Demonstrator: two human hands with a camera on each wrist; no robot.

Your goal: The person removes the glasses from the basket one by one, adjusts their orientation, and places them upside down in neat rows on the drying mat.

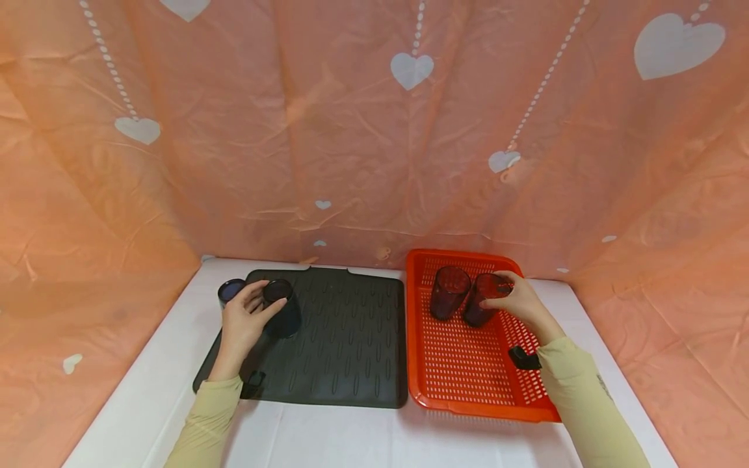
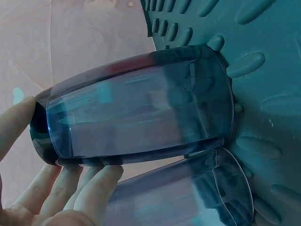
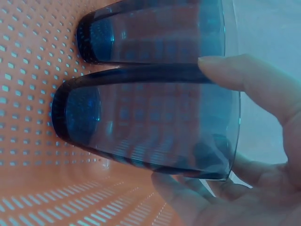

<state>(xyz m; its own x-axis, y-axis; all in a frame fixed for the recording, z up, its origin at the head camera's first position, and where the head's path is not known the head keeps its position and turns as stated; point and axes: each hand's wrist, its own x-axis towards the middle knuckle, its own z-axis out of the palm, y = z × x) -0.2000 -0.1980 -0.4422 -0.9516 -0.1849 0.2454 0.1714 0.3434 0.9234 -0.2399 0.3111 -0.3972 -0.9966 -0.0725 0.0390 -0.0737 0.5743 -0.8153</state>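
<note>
My left hand [image 1: 238, 328] holds a dark tinted drinking glass [image 1: 287, 320] between thumb and fingers, close to its thick base. This glass stands upside down, its rim at the black drying mat [image 1: 345, 338]. Close beside it is a second tinted glass [image 2: 188, 195], also rim down and partly hidden by my fingers. Over in the orange-red plastic basket [image 1: 414, 351], my right hand [image 1: 523, 304] grips another tinted glass [image 3: 146, 122] near its rim, thumb on one side and fingers on the other. That one is upright, with one more upright glass [image 1: 448, 296] next to it.
A white cloth [image 1: 328, 435] covers the table beneath the mat and basket. The basket has raised, perforated walls and stands just right of the mat. Behind and at both sides hangs a pink-orange curtain [image 1: 351, 143] with white hearts.
</note>
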